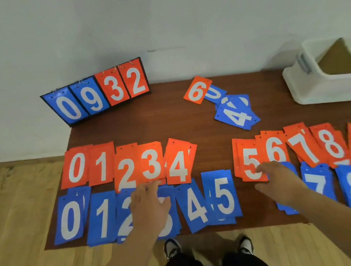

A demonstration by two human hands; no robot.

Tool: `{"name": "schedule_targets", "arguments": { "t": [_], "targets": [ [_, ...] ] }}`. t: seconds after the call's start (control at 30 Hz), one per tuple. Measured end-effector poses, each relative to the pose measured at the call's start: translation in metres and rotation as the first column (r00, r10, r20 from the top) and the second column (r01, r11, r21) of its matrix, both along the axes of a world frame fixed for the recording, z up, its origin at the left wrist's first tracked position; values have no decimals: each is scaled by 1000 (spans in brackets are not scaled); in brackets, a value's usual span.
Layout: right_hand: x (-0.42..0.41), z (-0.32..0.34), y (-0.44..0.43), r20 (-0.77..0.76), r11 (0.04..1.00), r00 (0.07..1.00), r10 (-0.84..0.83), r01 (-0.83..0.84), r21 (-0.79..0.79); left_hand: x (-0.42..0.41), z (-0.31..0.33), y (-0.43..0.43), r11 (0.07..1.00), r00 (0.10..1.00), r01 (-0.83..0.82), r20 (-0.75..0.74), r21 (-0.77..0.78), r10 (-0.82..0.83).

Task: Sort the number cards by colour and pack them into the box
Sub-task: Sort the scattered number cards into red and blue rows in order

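1. Dark brown wood fills my remote feed: the table (168, 116) carries two rows of stacked cards, the red number cards (101, 165) running 0 to 9 behind and the blue number cards (224, 195) in front.
2. The left hand (150, 205) lies palm down on the blue 2 and 3 stacks. Its fingers are straight and close together, and the fingertips touch the lower edge of the red 3 card (151, 165).
3. The right hand (281, 183) is also flat, thumb stretched out sideways. It covers the blue stack between 5 and 7, and its fingertips rest on the lower edge of the red 5 card (248, 159). Neither hand grips anything.
4. Across the table lies a loose heap, with a loose red 6 card (196, 89) overlapping blue ones and a blue 4 card (235, 116) on top nearest me.
5. The white plastic box (320, 87) stands open at the far right corner, well apart from both rows, with brown cardboard inside.
6. A flip scoreboard (98, 94) reading 0 9 3 2 stands at the far left corner.
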State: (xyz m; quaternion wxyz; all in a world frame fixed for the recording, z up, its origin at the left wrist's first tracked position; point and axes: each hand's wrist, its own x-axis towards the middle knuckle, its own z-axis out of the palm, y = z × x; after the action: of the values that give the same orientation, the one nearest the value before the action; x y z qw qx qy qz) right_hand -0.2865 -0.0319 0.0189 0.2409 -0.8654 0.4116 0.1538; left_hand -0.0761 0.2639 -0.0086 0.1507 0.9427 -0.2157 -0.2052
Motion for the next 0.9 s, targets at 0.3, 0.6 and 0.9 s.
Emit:
{"name": "schedule_targets", "arguments": {
  "t": [0.3,0.6,0.9],
  "targets": [
    [-46,-16,-91,-183,979,966,184,-197,-57,-93,9,-102,993,994,107,-4,-59,-107],
    [-52,-45,-116,-38,964,964,262,-264,-39,-147,14,-140,996,998,58,-36,-62,-60],
    [-56,-29,-144,118,988,982,145,-150,37,-157,26,-175,993,995,75,-60,-94,-81]
  ]
}}
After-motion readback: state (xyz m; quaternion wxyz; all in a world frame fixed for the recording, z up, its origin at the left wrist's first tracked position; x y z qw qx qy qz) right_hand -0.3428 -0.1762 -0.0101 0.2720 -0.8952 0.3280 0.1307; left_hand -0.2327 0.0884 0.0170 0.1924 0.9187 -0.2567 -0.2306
